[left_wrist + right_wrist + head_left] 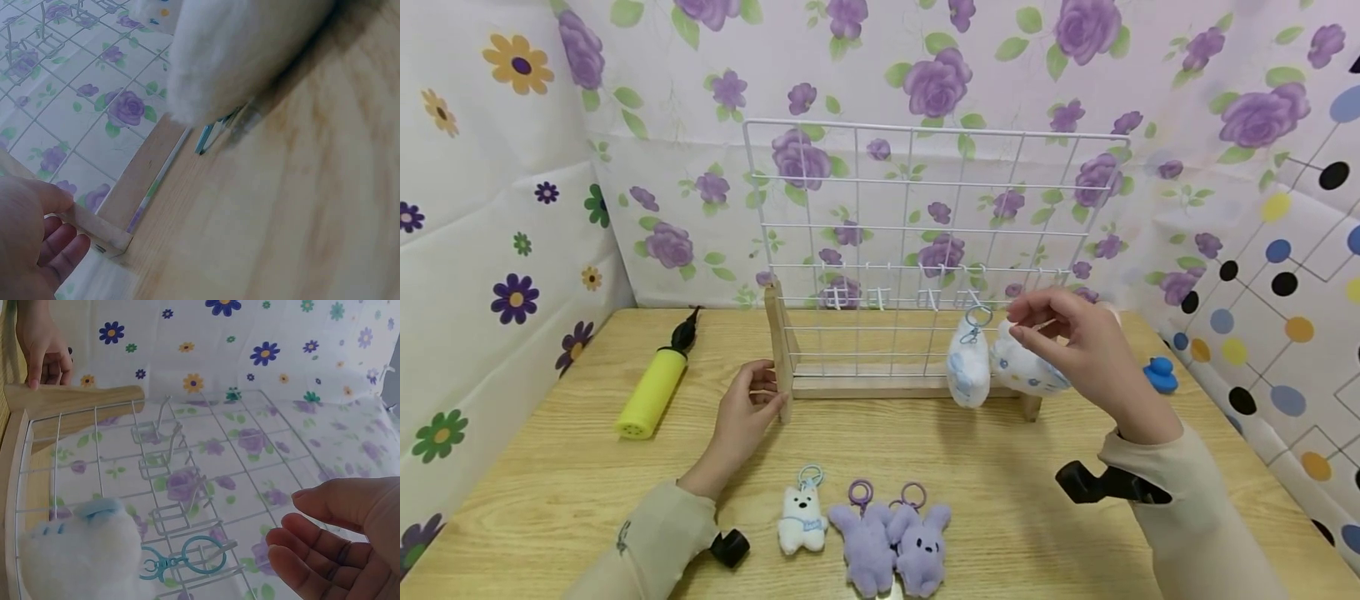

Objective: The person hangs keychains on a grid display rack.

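White plush keychain (967, 371): likely light, soft; grasp blue ring (185, 557).
Right hand (1078, 337): loosely parted, empty.
Left hand (745, 412): pinches wooden post (778, 333).

It's a screened-off workspace — patterned sheets (685, 179) round a table (1011, 525).

Your left forearm (651, 542) comes in from the near left and reaches forward to your left hand (743, 410), its left thumb (53, 197) set opposite loosely bent left fingers (65, 253) in a light grip; your right forearm (1202, 517) slants in from the near right, and your right hand (1075, 337) is raised higher, right fingers (319, 556) gently curled and apart from the right thumb (340, 503)
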Demonstrator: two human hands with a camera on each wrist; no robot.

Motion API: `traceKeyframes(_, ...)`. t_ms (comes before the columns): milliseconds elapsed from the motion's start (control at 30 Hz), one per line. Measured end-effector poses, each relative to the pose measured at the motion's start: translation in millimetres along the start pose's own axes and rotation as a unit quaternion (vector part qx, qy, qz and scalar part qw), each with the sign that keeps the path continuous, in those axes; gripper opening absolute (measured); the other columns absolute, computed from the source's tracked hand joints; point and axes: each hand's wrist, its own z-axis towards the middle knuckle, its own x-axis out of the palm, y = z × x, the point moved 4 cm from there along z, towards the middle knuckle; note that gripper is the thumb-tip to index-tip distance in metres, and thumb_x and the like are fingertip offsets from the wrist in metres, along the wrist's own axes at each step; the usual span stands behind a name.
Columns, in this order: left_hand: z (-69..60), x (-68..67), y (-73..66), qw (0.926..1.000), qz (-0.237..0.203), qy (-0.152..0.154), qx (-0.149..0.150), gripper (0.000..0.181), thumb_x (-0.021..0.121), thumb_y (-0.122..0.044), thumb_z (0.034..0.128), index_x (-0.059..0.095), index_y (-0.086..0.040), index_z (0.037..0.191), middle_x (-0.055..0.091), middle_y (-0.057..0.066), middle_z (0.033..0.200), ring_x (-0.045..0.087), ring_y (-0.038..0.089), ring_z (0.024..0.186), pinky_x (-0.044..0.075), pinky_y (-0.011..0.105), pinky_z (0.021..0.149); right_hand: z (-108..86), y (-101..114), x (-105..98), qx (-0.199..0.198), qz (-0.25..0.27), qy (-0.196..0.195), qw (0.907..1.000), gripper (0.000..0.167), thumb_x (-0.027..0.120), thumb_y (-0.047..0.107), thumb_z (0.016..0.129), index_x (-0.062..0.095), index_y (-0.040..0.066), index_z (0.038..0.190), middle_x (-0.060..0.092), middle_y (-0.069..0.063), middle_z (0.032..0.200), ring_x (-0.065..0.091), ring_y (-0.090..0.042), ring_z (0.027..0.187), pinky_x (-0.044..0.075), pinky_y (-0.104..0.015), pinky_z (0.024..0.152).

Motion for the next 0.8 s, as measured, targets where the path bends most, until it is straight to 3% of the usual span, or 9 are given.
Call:
traceKeyframes(400, -1.0, -0.1, -1.7, 0.9999, -0.011, 0.004, -0.006, 0.046, 0.065, -0.001, 0.089, 0.046, 0.001, 0.131, 0.057, 0.018, 0.114, 0.058, 0.028, 0.1, 0.049, 0.014, 0.079, -25.9, 8.6, 9.7, -0.056, 0.043, 0.013, 0.9974, 0.022, 0.067, -0.005, 0.085, 0.066, 0.006, 0.104, 0.067, -0.004, 0.099, 0.06, 0.003, 0.085, 0.053, -0.013, 0.071)
traceKeyframes(667, -0.4, -0.6, -0.4, 1.0, 0.0, -0.005, 0.007, 0.048, 0.066, 0.002, 0.087, 0.045, 0.003, 0.13, 0.058, 0.019, 0.112, 0.058, 0.024, 0.096, 0.049, 0.012, 0.076, -40.6, 8.7, 27.0, -0.068, 0.058, 0.036, 0.9953, 0.023, 0.069, -0.005, 0.084, 0.066, 0.007, 0.103, 0.068, -0.004, 0.098, 0.061, 0.001, 0.083, 0.055, -0.017, 0.066)
traceKeyframes(800, 0.0, 0.4, -0.1, 1.0, 0.0, -0.004, 0.007, 0.047, 0.066, 0.002, 0.0876, 0.045, 0.003, 0.13, 0.057, 0.019, 0.112, 0.058, 0.024, 0.097, 0.05, 0.012, 0.076, -47.8, 5.0, 41.4, -0.062, 0.085, 0.069, 0.9921, 0.022, 0.067, -0.003, 0.086, 0.065, 0.006, 0.105, 0.067, -0.007, 0.096, 0.062, 0.0, 0.08, 0.056, -0.021, 0.064)
